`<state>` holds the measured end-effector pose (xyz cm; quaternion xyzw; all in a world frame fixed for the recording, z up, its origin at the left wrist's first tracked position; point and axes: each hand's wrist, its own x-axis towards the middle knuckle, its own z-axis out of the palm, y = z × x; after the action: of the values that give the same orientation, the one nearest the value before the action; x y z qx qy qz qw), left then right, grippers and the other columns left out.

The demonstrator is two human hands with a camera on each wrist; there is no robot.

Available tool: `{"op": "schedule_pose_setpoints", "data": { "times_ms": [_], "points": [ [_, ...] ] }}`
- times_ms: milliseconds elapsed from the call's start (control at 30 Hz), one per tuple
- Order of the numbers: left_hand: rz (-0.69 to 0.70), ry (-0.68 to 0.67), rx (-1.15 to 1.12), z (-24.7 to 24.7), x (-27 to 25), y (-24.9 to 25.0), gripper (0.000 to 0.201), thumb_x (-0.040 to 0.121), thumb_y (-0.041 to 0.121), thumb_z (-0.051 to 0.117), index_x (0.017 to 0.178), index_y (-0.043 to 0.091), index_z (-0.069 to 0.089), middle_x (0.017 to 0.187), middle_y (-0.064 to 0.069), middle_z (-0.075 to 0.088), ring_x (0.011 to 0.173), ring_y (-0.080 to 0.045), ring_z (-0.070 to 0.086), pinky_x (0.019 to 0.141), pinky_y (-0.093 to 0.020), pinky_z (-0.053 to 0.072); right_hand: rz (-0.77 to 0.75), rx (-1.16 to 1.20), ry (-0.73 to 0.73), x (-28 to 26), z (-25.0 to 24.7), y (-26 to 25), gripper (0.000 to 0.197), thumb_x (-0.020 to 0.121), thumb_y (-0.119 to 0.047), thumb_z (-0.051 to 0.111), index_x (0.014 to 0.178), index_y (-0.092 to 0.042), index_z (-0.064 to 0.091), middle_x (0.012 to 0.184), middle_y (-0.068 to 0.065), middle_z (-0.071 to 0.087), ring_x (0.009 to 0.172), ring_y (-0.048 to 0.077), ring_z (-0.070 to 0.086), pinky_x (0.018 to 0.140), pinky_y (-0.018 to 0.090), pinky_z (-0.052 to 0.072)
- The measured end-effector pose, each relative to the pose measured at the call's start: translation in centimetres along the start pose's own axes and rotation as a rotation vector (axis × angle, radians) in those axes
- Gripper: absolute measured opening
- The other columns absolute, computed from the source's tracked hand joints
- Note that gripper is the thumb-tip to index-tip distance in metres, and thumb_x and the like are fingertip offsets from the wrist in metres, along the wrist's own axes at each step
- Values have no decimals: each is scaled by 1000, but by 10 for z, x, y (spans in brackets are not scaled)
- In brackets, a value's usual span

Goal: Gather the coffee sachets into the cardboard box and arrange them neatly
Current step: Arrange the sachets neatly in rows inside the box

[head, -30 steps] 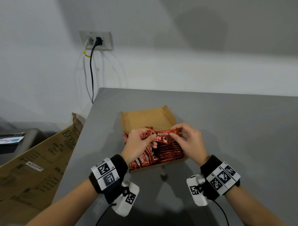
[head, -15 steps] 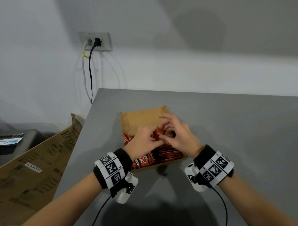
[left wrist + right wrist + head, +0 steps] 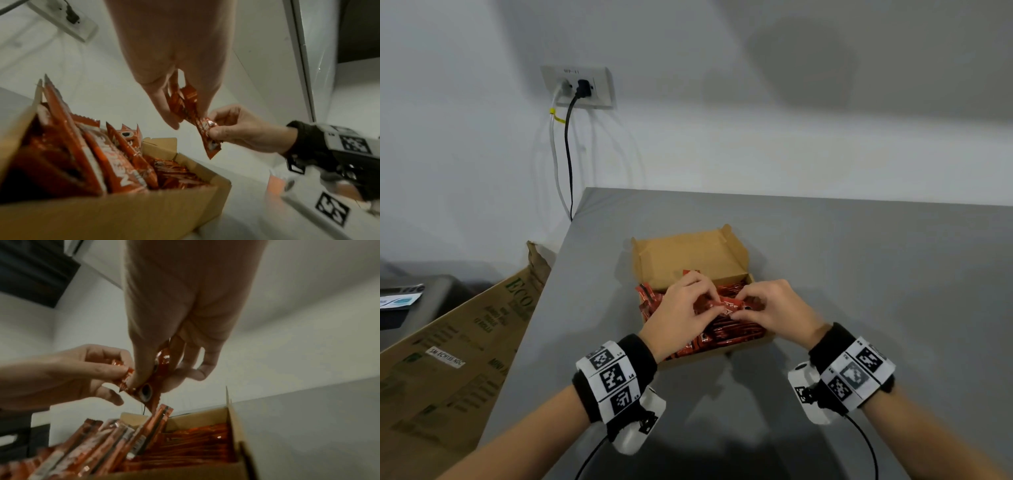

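We work at a grey tabletop (image 3: 859, 274) set in a white-walled corner, a wall socket (image 3: 578, 85) above its far left edge. A large flattened carton (image 3: 448, 359) leans beside the left edge; the right side lies bare. The cardboard box (image 3: 688, 253) sits open, packed with red coffee sachets (image 3: 736, 334). Just above them, our left hand (image 3: 681, 318) and right hand (image 3: 777, 311) each pinch one end of a single sachet (image 3: 203, 128), every grip closed on it.
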<state>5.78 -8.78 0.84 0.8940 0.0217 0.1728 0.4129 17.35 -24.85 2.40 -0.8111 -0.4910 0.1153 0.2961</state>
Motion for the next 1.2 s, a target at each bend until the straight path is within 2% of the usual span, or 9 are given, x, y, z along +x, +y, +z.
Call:
{"op": "schedule_pose_setpoints", "data": {
  "times_ms": [133, 300, 433, 533, 667, 800, 933, 1100, 1200],
  "points": [
    [53, -99, 231, 9, -6, 0, 14, 82, 30, 67, 87, 17, 70, 90, 9, 47, 88, -8, 43, 81, -19, 38, 18, -90, -106, -5, -5, 5, 22, 76, -27, 75, 92, -12, 74, 78, -7, 68, 61, -3, 50, 63, 9, 38],
    [-17, -270, 244, 14, -4, 5, 17, 88, 22, 60, 96, 13, 73, 89, 2, 65, 77, -7, 56, 75, -20, 47, 92, -165, -199, -9, -4, 10, 22, 77, -28, 74, 95, -15, 74, 65, -23, 44, 59, -5, 45, 60, 7, 36],
    [-70, -326, 232, 20, -2, 3, 18, 86, 20, 64, 101, 14, 72, 92, -1, 71, 79, -8, 65, 77, -20, 52, 104, -142, -85, -11, -7, 21, 20, 80, -27, 71, 93, -13, 74, 82, -4, 67, 72, 4, 51, 72, 16, 41],
    [-64, -397, 272, 25, -1, 1, 17, 87, 18, 62, 99, 12, 72, 94, -1, 72, 83, -10, 66, 80, -22, 52, 126, -135, 44, -15, -9, 28, 15, 84, -23, 68, 92, -12, 73, 85, -3, 61, 80, 11, 53, 76, 27, 46],
    [-48, -452, 326, 27, 3, 0, 17, 87, 11, 58, 92, 8, 73, 93, -3, 72, 86, -14, 65, 81, -28, 53, 115, -142, 45, -20, -5, 26, 19, 92, -14, 54, 104, -11, 68, 89, -10, 44, 79, -1, 45, 74, 7, 35],
    [-44, -499, 356, 25, 9, 0, 14, 85, 12, 59, 86, 10, 72, 90, -2, 71, 84, -15, 64, 78, -30, 52, 122, -98, 30, -23, -3, 26, 22, 94, -11, 50, 108, -10, 67, 87, -20, 37, 82, -6, 43, 75, 4, 33],
    [-41, -525, 358, 26, 13, -2, 13, 85, 21, 63, 82, 12, 71, 86, -2, 71, 79, -16, 64, 75, -31, 52, 85, -73, 22, -23, -6, 29, 13, 83, -14, 68, 94, -17, 73, 79, -18, 51, 75, -3, 46, 72, 16, 35],
    [-48, -556, 260, 17, 12, -6, 13, 86, 17, 62, 89, 9, 72, 87, -2, 71, 77, -9, 65, 75, -24, 54, 194, 14, 80, -26, -14, 27, 9, 71, -12, 79, 79, -15, 76, 52, -30, 56, 61, -6, 52, 55, 7, 35],
    [-97, -445, 259, 2, 15, -8, 11, 81, 17, 61, 82, 11, 70, 81, 2, 68, 73, -7, 63, 70, -25, 55, 267, 163, 64, -25, -13, 24, 9, 70, -10, 80, 77, -14, 76, 60, -13, 68, 58, 0, 63, 58, 7, 45]
  ]
}}
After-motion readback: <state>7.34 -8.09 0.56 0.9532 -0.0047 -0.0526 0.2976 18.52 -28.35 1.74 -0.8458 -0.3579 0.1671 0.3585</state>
